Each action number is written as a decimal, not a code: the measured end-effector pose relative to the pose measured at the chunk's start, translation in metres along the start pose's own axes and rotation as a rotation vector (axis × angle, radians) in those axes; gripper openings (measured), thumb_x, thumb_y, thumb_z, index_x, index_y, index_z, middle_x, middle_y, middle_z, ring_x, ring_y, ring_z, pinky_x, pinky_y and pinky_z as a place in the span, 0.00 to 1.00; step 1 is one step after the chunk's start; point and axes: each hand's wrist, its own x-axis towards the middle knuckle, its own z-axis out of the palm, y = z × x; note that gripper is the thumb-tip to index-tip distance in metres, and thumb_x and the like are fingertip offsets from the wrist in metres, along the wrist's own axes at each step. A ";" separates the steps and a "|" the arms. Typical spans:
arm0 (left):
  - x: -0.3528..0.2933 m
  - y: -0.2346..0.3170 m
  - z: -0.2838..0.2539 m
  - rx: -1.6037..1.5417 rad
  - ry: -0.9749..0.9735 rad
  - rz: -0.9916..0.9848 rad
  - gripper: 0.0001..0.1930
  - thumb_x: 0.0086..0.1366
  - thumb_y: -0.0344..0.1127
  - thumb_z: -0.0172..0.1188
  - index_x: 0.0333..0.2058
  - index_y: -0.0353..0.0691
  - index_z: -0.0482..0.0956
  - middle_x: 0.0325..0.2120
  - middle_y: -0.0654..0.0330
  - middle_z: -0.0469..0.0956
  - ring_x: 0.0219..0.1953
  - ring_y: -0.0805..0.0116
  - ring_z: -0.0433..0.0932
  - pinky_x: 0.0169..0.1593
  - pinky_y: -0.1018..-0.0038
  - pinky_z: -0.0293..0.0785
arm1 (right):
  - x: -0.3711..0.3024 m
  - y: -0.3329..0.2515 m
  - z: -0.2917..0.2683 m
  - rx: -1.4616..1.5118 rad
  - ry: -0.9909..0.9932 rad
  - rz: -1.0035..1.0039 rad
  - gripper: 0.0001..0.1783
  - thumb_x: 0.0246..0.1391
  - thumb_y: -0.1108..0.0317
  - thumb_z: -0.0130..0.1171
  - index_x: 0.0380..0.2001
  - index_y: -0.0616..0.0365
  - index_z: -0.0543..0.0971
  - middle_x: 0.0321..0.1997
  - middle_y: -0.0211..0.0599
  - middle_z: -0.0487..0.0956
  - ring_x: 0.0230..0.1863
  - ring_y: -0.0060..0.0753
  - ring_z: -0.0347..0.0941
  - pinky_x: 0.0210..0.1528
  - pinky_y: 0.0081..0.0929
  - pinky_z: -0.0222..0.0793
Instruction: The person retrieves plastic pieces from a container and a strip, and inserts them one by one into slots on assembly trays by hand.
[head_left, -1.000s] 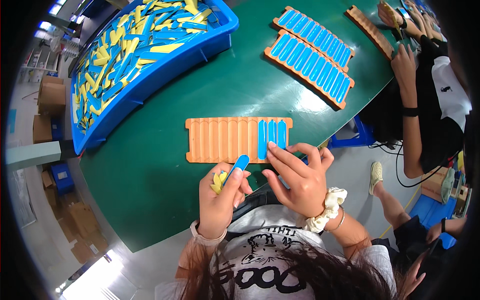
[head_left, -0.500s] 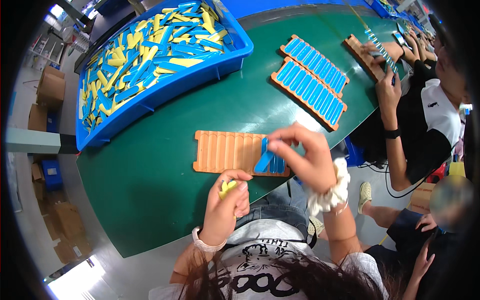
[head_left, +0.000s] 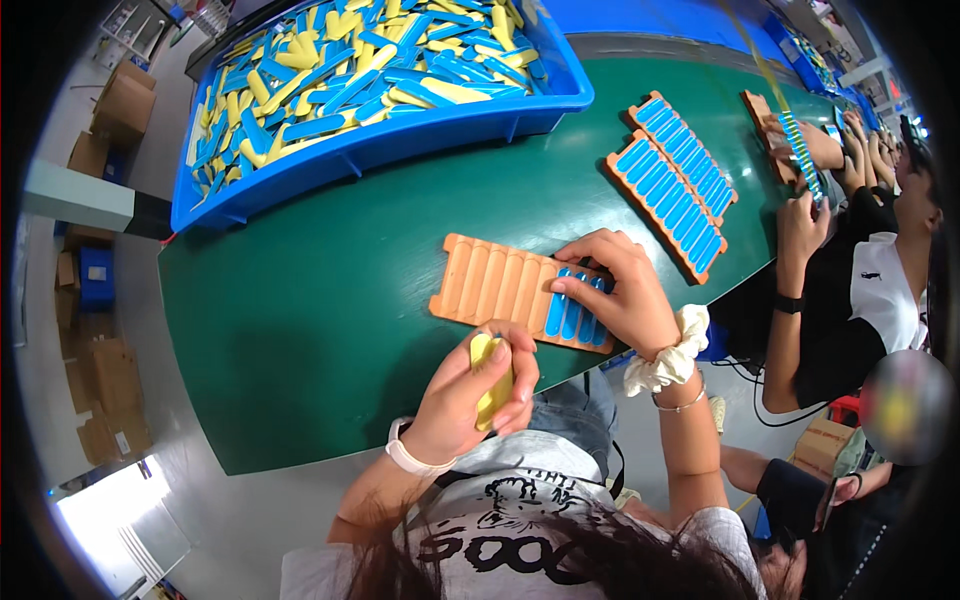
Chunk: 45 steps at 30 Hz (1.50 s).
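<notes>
Watching from my end, I see the left hand (head_left: 465, 395) curled around a yellow strip (head_left: 494, 402), maybe a small stack, by the lower edge of the orange tray (head_left: 490, 285) mid-frame. The right hand (head_left: 632, 300) is bent over the tray's right end, thumb and fingers close together at the blue strips (head_left: 572, 320); can't tell if it's pinching one. Tray's on the green bench (head_left: 330, 300), left slots showing plain orange, with a blue bin (head_left: 400, 150) of loose strips (head_left: 312, 128) upper left. I'd guess the strips are super light, slightly bendy and slick on that glossy blue face, so I'd grip the long edges near a rounded end.
</notes>
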 end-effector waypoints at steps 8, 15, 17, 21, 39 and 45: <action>0.004 -0.008 -0.007 0.213 0.028 -0.128 0.33 0.63 0.70 0.28 0.32 0.42 0.64 0.11 0.68 0.56 0.09 0.80 0.52 0.13 0.80 0.48 | -0.009 -0.039 -0.006 0.488 -0.097 -0.221 0.10 0.49 0.69 0.64 0.35 0.59 0.78 0.35 0.36 0.76 0.39 0.38 0.72 0.44 0.31 0.67; 0.008 -0.022 -0.006 0.178 0.080 -0.247 0.25 0.70 0.56 0.32 0.36 0.38 0.66 0.14 0.64 0.60 0.11 0.78 0.54 0.17 0.80 0.52 | -0.031 -0.033 -0.018 0.627 -0.317 -0.081 0.08 0.55 0.66 0.59 0.35 0.58 0.79 0.38 0.32 0.72 0.38 0.26 0.68 0.40 0.25 0.64; 0.004 -0.013 -0.005 0.271 0.041 -0.148 0.18 0.71 0.48 0.36 0.35 0.38 0.65 0.14 0.64 0.59 0.10 0.78 0.54 0.14 0.81 0.50 | -0.029 -0.034 -0.021 0.692 -0.215 0.044 0.07 0.56 0.67 0.57 0.34 0.58 0.79 0.38 0.31 0.73 0.37 0.21 0.67 0.37 0.21 0.63; -0.010 -0.006 -0.008 0.055 0.093 -0.178 0.17 0.70 0.46 0.43 0.34 0.37 0.67 0.13 0.66 0.59 0.12 0.79 0.54 0.16 0.80 0.50 | -0.029 -0.043 -0.008 0.714 -0.271 -0.034 0.06 0.57 0.71 0.55 0.35 0.59 0.79 0.36 0.30 0.73 0.34 0.20 0.67 0.34 0.20 0.62; -0.007 -0.003 -0.001 0.476 0.300 -0.008 0.12 0.67 0.33 0.48 0.46 0.33 0.66 0.19 0.62 0.66 0.15 0.81 0.59 0.18 0.83 0.55 | -0.002 -0.021 -0.017 0.588 -0.009 0.401 0.05 0.52 0.74 0.59 0.33 0.64 0.76 0.31 0.28 0.77 0.31 0.14 0.71 0.38 0.15 0.65; -0.009 0.005 -0.005 0.395 0.338 -0.035 0.14 0.66 0.32 0.46 0.47 0.31 0.65 0.24 0.57 0.71 0.17 0.76 0.66 0.18 0.83 0.57 | 0.016 -0.009 0.001 0.148 -0.050 0.085 0.09 0.44 0.69 0.60 0.28 0.63 0.78 0.24 0.38 0.78 0.30 0.34 0.73 0.36 0.30 0.68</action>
